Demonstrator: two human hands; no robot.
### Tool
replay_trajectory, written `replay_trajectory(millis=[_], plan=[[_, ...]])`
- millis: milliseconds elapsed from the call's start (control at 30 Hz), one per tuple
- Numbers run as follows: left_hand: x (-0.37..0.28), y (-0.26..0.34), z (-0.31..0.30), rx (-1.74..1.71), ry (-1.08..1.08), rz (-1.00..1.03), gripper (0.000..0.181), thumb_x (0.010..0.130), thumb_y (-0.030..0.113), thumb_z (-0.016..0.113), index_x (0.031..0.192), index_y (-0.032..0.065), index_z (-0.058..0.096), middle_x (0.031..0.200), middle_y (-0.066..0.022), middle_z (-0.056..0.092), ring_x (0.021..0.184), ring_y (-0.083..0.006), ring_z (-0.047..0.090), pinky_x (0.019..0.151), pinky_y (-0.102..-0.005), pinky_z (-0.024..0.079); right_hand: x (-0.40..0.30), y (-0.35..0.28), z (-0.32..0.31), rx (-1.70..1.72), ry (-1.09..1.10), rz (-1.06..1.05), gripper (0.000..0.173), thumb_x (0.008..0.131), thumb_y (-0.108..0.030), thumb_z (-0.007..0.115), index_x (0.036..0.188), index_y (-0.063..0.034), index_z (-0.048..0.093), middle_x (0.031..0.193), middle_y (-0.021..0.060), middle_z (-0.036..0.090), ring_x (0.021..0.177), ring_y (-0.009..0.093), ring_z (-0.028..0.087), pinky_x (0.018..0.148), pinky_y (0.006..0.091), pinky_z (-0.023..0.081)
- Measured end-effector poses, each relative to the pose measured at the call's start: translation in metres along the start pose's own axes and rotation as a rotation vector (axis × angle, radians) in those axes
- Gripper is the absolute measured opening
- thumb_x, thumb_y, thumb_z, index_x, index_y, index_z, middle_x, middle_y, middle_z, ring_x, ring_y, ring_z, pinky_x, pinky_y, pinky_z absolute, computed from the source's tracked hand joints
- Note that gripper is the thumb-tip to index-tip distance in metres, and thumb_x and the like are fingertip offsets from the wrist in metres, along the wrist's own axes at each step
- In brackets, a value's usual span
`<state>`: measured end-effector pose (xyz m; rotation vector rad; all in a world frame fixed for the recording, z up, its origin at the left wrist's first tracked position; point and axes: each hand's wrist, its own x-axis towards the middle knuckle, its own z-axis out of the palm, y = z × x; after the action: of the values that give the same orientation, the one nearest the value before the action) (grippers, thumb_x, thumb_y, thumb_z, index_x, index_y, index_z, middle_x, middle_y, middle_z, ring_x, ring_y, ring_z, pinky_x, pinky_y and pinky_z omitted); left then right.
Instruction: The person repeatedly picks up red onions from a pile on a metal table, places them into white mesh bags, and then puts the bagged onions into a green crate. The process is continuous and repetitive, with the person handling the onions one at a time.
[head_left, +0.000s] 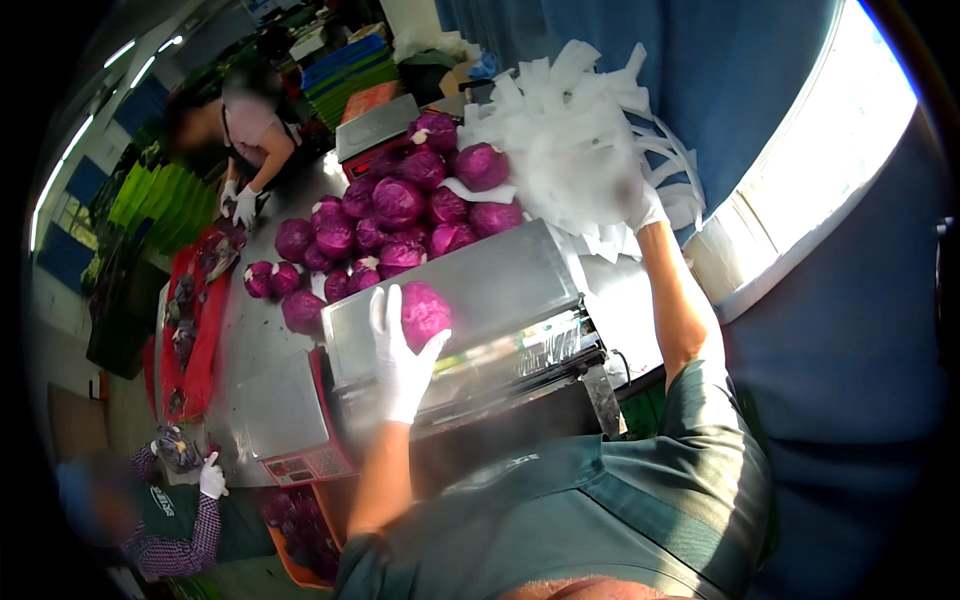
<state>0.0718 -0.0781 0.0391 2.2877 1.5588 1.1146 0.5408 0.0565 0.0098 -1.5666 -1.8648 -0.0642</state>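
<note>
In a white glove, my left hand (405, 367) holds a round red cabbage (426, 311) over the steel top (487, 270) of a wrapping machine. Its fingers and thumb reach around the near side of the head. My right hand (646, 206), also gloved, is at the near right side of a large heap of white foam strips (562, 135). The strips and blur hide its fingertips, so its grip cannot be made out. Beyond the machine, several red cabbages (397, 202) are piled on the steel table (262, 345). One loose foam strip (480, 192) lies across the pile.
Two scales (281, 412) (375, 131) stand on the table. A red net sack (199, 330) holds cabbages at left. One co-worker (259, 142) bends over the far end; another (172, 517) handles a cabbage at lower left. An orange crate (322, 510) sits below. Curtains (825, 360) hang right.
</note>
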Motion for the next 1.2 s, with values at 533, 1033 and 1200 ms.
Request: replay_trajectory(millis=[533,1033,1200], plan=[[-0.060,0.050,-0.014,-0.758,0.233,-0.284,0.023,0.101,0.014,0.065,0.119,0.0009,0.060,0.101,-0.0061,0.066,0.091,-0.0125,0.063,0.082,-0.0290,0.053,-0.204,-0.317,-0.014,0.908,-0.841,0.339,0.027,0.101,-0.026,0.068,0.104,0.0008,0.071,0.083,0.0014,0.070,0.076,0.006,0.061,0.069,0.0267,0.051],[-0.098,0.021,-0.039,-1.199,0.000,-0.336,0.054,0.101,0.015,0.067,0.148,0.0019,0.043,0.130,-0.0138,0.059,0.119,-0.0182,0.061,0.103,-0.0341,0.051,-0.180,-0.312,0.012,0.952,-0.497,0.288,0.014,0.100,-0.013,0.071,0.102,0.0005,0.074,0.083,-0.0037,0.067,0.074,0.004,0.056,0.069,0.0229,0.048],[-0.084,0.034,-0.039,-1.007,-0.009,-0.259,0.052,0.098,-0.003,0.062,0.148,0.0031,0.049,0.129,-0.0106,0.065,0.117,-0.0145,0.064,0.100,-0.0304,0.052,-0.194,-0.312,0.014,1.214,-0.636,0.312,0.039,0.102,-0.020,0.066,0.133,0.0023,0.061,0.110,0.0008,0.069,0.095,0.011,0.063,0.086,0.0258,0.051]])
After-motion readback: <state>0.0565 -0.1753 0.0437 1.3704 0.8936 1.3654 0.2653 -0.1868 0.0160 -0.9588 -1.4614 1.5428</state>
